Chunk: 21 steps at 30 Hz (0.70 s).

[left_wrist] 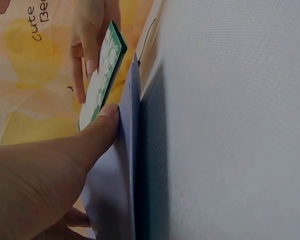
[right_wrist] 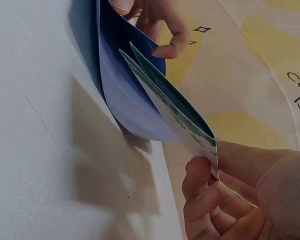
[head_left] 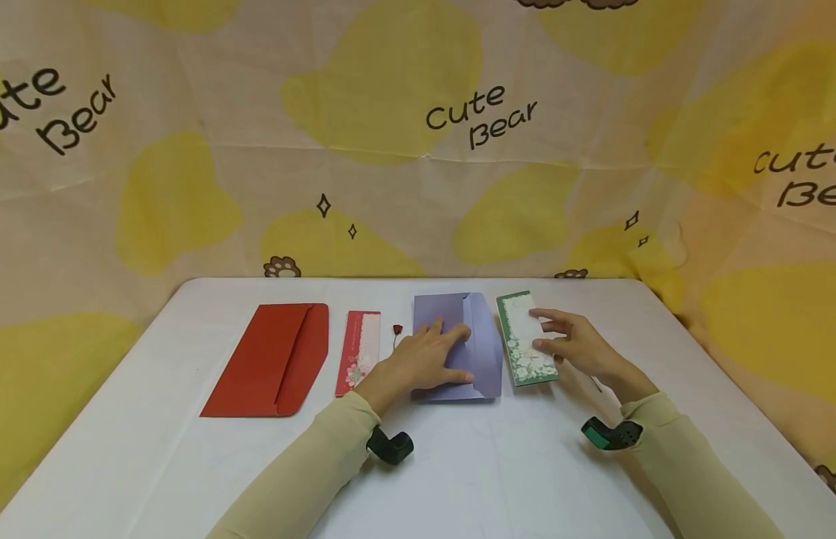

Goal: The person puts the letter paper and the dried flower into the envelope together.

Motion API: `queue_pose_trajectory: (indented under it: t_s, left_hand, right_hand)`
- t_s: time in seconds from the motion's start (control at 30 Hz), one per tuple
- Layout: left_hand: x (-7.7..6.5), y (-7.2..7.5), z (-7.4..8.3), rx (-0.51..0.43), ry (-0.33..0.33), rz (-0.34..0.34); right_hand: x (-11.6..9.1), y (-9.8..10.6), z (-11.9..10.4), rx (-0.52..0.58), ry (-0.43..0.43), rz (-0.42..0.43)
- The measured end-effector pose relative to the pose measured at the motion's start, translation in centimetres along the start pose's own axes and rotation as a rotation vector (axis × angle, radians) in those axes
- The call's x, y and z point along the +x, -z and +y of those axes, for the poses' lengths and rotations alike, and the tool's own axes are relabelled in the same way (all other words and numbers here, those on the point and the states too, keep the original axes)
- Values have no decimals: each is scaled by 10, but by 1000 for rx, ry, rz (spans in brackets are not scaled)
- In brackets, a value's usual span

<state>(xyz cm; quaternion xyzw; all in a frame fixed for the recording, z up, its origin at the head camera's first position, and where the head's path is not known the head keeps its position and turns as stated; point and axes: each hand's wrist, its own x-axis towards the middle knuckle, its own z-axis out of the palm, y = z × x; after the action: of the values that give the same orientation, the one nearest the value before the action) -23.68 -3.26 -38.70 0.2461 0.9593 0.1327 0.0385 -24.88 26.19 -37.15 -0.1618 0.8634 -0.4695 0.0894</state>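
My left hand (head_left: 427,358) holds the lavender envelope (head_left: 485,359), thumb and a bent finger at the edge of its mouth. The mouth gapes toward the right, and the pocket shows dark blue in the right wrist view. My right hand (head_left: 579,346) pinches a folded card (head_left: 528,344) by its right edge, between thumb and fingers. This card is white with a green border and white flowers. In the right wrist view its two leaves (right_wrist: 175,107) stand slightly apart, their far ends overlapping the envelope's mouth.
On the left lies a red envelope (head_left: 263,359), flap toward the right. Between the envelopes are a pink and red floral card (head_left: 358,352) and a small red rose (head_left: 397,329). A thin dark stem (head_left: 596,384) lies below my right hand. A printed cloth (head_left: 391,150) hangs behind the table.
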Motion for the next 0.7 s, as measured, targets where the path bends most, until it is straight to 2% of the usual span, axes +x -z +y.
queue_pose_trajectory:
  t_s: [0.7]
  left_hand:
    - [0,-2,0,24,-1,4]
  right_hand:
    - [6,-10,8,46,1,-69]
